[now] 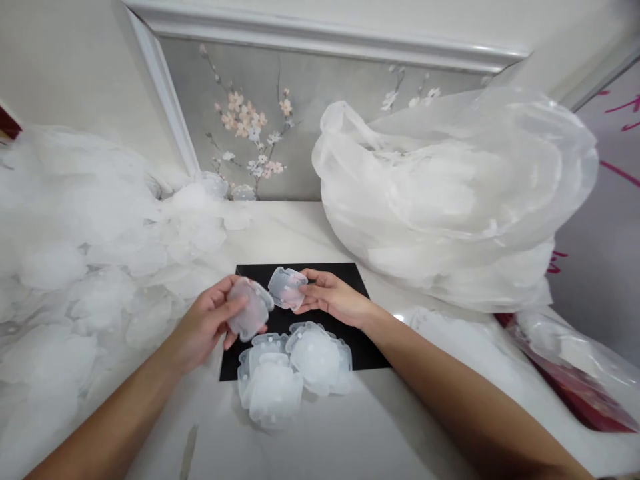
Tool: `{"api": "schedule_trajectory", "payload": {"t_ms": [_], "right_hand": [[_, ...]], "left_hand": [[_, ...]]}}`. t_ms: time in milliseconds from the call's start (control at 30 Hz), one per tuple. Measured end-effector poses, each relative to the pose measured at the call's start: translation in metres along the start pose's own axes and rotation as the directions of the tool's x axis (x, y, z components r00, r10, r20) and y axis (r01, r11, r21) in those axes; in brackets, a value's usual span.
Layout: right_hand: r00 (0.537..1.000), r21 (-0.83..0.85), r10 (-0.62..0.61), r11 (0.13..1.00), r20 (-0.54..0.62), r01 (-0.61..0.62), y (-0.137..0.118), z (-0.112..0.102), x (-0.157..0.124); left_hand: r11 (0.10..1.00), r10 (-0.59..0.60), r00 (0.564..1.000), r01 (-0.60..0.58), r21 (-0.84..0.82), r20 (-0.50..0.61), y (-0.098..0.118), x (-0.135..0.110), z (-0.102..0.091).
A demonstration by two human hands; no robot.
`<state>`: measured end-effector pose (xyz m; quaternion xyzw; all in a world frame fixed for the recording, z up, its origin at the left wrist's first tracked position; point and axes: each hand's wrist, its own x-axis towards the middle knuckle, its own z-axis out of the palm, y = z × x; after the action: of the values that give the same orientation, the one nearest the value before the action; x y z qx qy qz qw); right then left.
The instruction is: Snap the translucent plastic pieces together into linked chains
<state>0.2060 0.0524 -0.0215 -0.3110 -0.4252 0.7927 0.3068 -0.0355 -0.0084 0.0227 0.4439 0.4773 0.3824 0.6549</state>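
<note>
My left hand [213, 317] grips a small stack of translucent plastic pieces [249, 310], thumb on the near face and fingers behind. Just to the right, my right hand [333, 293] pinches one clear plastic piece [285, 288] with rounded corners and small holes or dots near its edges. Both hands are raised above a black mat [305, 357], close together but apart. Below them, two overlapping piles of the same kind of pieces, a left pile [274, 393] and a right pile [317, 360], lie across the mat's front edge and the white table.
A big heap of translucent pieces [100, 267] spreads over the left side. A large clear plastic bag [450, 200] filled with white pieces stands at the back right. At the right lie more pieces [460, 347] and a red packet [575, 387]. A framed flower picture [240, 120] is behind.
</note>
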Motion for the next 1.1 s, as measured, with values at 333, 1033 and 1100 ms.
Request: {"api": "schedule_trajectory", "payload": {"t_ms": [333, 1033, 1100], "right_hand": [[1.0, -0.009, -0.014, 1.0, -0.01, 0.014, -0.003, 0.002, -0.001], [0.89, -0.039, -0.339, 0.938, -0.306, 0.344, 0.005, 0.081, -0.027], [0.89, -0.022, -0.331, 0.939, -0.313, 0.342, 0.006, 0.082, -0.026]], "left_hand": [[0.764, -0.076, 0.967, -0.1, 0.637, 0.243, -0.008, -0.01, 0.021], [0.967, 0.119, 0.986, -0.088, 0.239, -0.117, -0.012, -0.019, 0.038], [0.968, 0.131, 0.983, -0.099, 0.228, -0.128, -0.013, -0.019, 0.038]]}}
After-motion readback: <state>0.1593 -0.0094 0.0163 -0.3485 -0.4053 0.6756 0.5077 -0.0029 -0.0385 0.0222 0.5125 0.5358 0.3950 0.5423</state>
